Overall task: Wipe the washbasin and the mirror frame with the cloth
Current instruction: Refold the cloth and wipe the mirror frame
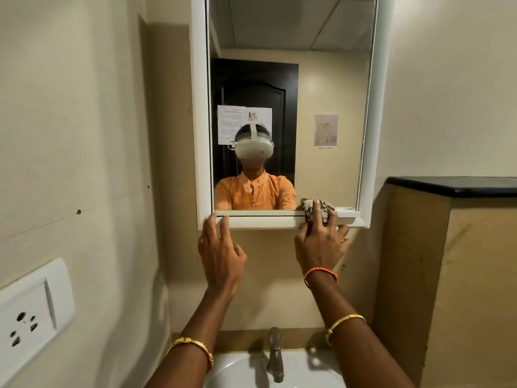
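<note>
From the head camera, the right hand [320,242] presses a bunched, patterned cloth [314,210] onto the bottom ledge of the white mirror frame [200,107]. Its fingers are curled over the wad and the thumb is tucked beneath the ledge's front lip. The hand is closed on the cloth and pins it to the frame, probably so that a sideways drag cleans both the ledge top and its edge.

Well to the left of that grip, the left hand [219,253] holds nothing. Its fingers are loosely spread and the fingertips [211,218] are hooked on the same ledge near the frame's lower left corner, seemingly to steady the frame or the person while the other hand rubs.

Just to the right of the cloth, a short stretch of ledge runs to the frame's right corner. The washbasin [237,368] sits far below both hands, with its tap [275,354] between the forearms. Whether the basin has been wiped cannot be judged from here.
</note>
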